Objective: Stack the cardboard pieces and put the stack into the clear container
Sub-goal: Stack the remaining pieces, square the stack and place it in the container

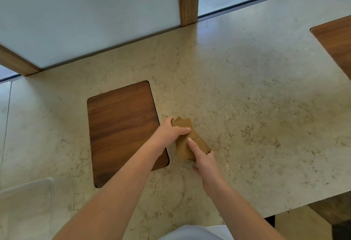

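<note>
The cardboard pieces [190, 139] lie in a loose pile on the stone counter [256, 97], just right of a wooden inset [121, 125]. The left hand [171, 131] clasps their far end; the right hand [204, 161] grips the near edge, forefinger on top. Squaring the stack seems underway; next comes carrying it to the clear container [26, 207] at lower left.

Cardboard pieces [187, 141]: loose stack on marble counter [256, 106], beside wood inlay [121, 125]. My left hand [171, 130] grips its far end; my right hand [204, 162] presses on top. Clear container [28, 201]: lower left.
</note>
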`<state>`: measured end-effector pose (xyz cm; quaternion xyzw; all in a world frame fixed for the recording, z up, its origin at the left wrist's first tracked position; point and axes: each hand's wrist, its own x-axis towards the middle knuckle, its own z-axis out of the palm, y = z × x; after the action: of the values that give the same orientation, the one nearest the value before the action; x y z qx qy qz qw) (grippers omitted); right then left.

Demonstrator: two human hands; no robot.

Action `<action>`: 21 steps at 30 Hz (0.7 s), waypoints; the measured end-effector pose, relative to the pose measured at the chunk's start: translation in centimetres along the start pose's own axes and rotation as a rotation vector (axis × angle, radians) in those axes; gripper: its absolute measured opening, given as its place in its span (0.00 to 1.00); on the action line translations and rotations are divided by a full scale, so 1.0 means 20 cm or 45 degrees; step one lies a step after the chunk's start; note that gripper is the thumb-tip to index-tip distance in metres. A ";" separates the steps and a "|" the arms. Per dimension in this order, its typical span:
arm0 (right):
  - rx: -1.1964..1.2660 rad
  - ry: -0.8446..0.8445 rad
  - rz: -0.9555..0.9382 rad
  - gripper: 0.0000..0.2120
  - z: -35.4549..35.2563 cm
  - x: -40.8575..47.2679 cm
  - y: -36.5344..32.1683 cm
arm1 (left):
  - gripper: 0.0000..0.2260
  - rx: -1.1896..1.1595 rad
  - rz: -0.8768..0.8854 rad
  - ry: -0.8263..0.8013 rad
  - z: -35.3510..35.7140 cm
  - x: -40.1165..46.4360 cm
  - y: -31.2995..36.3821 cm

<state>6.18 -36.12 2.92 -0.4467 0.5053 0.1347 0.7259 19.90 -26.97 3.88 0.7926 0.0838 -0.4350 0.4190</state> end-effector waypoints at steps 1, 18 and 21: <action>0.001 -0.010 0.005 0.57 0.00 0.01 0.01 | 0.43 0.046 -0.032 -0.049 -0.02 0.01 0.02; 0.084 -0.166 0.002 0.40 -0.14 0.14 -0.04 | 0.55 0.011 -0.143 -0.311 -0.05 0.17 -0.12; 0.124 -0.200 -0.001 0.33 -0.15 0.13 -0.02 | 0.62 0.001 -0.093 -0.214 -0.02 0.14 -0.17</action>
<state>5.90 -39.37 0.66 -0.3989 0.4525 0.1444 0.7844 20.26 -25.21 -0.13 0.7498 0.0770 -0.5150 0.4082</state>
